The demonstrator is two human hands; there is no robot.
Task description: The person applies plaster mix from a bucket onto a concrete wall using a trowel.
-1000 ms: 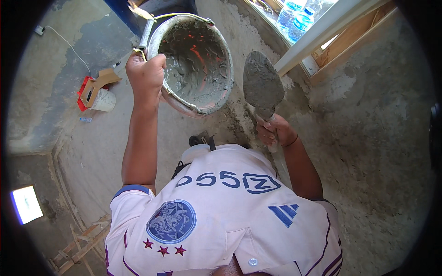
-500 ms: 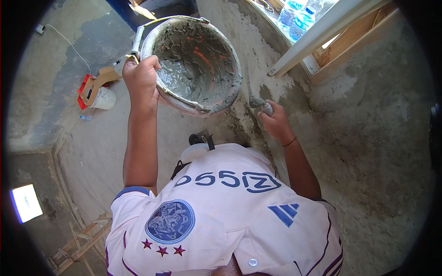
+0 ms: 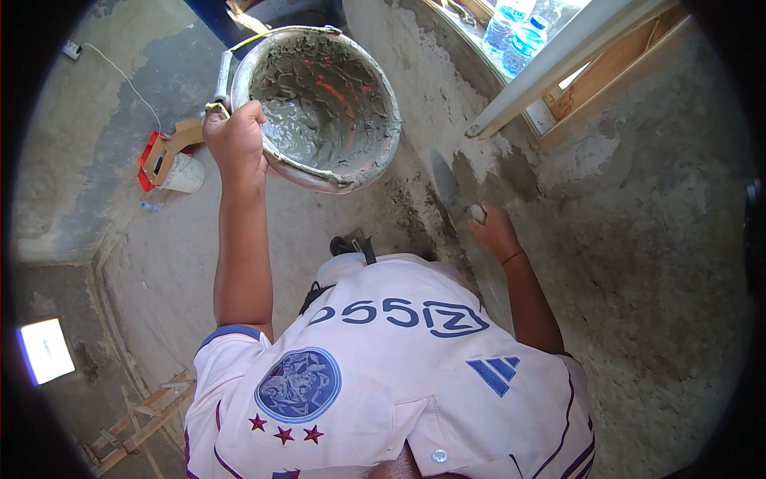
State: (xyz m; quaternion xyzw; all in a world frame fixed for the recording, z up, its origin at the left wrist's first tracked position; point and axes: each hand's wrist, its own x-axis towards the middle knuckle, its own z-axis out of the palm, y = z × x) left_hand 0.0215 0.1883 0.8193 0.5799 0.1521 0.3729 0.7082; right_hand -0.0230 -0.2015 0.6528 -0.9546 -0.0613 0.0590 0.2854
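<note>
My left hand [image 3: 237, 144] is closed on the near left rim of a mortar-smeared bucket [image 3: 391, 120] and holds it tilted, with its mouth toward me. Wet grey mortar [image 3: 299, 132] lies in the bottom and coats the inner wall, where some orange streaks show through. The bucket's wire handle [image 3: 223, 76] rests along the left and far rim. To the right, my right hand [image 3: 496, 231] grips the pale handle of a trowel [image 3: 445, 177]. Its grey blade is at the wall, over damp patches; whether it touches is hard to tell.
Water bottles [image 3: 523, 44] stand on the window ledge at upper right, beside a slanting pale pole [image 3: 550, 76]. On the left floor are a white bucket [image 3: 185, 174] and an open cardboard box [image 3: 165, 156]. A wooden frame [image 3: 144, 431] lies at lower left.
The bucket and my left hand have shifted slightly left. My right hand has moved right and a little toward me, and the trowel's blade now shows along the wall.
</note>
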